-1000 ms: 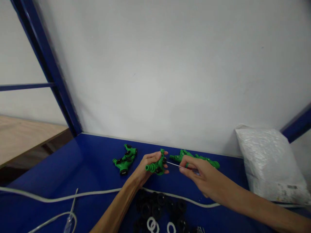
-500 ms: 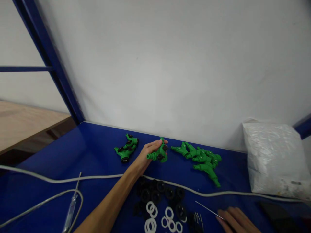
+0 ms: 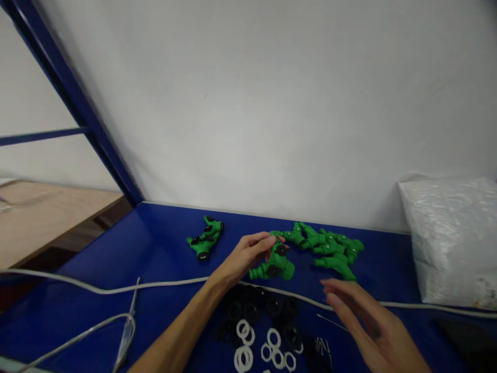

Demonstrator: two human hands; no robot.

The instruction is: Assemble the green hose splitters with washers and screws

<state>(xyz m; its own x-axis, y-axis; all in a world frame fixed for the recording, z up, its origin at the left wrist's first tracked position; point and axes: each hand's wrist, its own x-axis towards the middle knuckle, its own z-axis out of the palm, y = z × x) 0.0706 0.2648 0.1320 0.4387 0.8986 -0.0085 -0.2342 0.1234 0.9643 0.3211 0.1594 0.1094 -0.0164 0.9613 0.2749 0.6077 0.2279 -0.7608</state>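
My left hand (image 3: 248, 254) is closed on a green Y-shaped hose connector (image 3: 286, 268) with two black valve knobs, holding it by one branch above the blue table. To the right, my right hand (image 3: 375, 326) is in the air with thumb and fingers apart and nothing between them. Under it lies a thin metal shaft (image 3: 332, 322), its other end hidden by the hand. Two more green connectors with black knobs (image 3: 205, 246) rest together on the left. Behind and right of the held one is a pile of green connectors (image 3: 330, 246) without visible knobs.
Black rings (image 3: 252, 312), white rings (image 3: 274, 338) and small metal pins (image 3: 321, 346) lie at the front. A pale cable (image 3: 171, 284) crosses the blue table (image 3: 155, 238). A clear-handled screwdriver (image 3: 127, 331) lies left, a white plastic bag (image 3: 450, 243) right.
My right hand has let go of the thin metal tool and risen toward the connector. My left hand has brought the connector closer and to the right; the view has shifted slightly.
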